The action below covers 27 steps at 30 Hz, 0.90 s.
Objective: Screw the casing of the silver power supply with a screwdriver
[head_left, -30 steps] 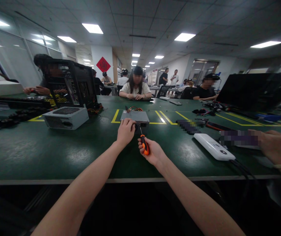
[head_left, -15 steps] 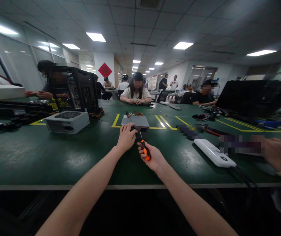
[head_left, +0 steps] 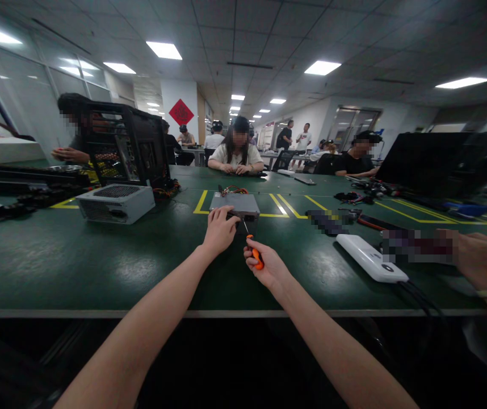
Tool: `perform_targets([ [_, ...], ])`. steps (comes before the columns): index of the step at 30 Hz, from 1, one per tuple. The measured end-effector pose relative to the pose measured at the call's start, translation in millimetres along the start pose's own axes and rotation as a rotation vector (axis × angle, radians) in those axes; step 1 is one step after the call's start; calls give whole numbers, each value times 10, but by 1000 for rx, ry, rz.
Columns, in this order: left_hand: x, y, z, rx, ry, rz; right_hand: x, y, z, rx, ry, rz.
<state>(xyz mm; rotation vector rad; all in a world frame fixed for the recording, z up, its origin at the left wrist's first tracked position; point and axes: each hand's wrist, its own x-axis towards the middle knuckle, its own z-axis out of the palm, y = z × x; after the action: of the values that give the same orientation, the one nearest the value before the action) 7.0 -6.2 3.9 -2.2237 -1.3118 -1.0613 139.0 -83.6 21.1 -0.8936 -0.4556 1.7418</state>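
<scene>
the two forearms reach in over the counter point(head_left: 111, 278), the left from seven o'clock and the right from five, meeting almost straight ahead at twelve. work on the grey metal box point(head_left: 237, 201) looks partway at most: its top panel is on, and a tool is at its near face. whether any screw is out, or the tip is seated in one, is too small to tell.

the right hand point(head_left: 265, 261) has its fingers closed round the orange and black screwdriver point(head_left: 257, 259), palm low, shaft aimed up toward eleven o'clock at that face. a little farther, the left hand point(head_left: 221, 232) arches over the box's near left edge, its fingers bent and touching it; i cannot tell whether they pinch anything.

the box sits at twelve o'clock, coloured wires point(head_left: 235, 190) heaped along its far side. from it, a second grey box point(head_left: 116, 204) stands at nine o'clock, apart and seemingly closed up, with a black computer case point(head_left: 128, 145) just beyond it at ten.
</scene>
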Motion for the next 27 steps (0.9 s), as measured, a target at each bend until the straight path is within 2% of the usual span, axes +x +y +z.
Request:
perform_targets([
  [6, 0, -1, -1, 3, 5, -5, 7, 7, -24, -19, -47, 65],
  [11, -1, -3, 1, -4, 5, 0, 30, 15, -27, -8, -1, -1],
  [17, -5, -3, 14, -22, 12, -2, 2, 5, -20, -20, -30, 61],
  [22, -7, 0, 5, -17, 13, 7, 4, -3, -26, -4, 6, 9],
  [27, -7, 0, 13, -24, 12, 0, -2, -4, -28, -13, -12, 57],
])
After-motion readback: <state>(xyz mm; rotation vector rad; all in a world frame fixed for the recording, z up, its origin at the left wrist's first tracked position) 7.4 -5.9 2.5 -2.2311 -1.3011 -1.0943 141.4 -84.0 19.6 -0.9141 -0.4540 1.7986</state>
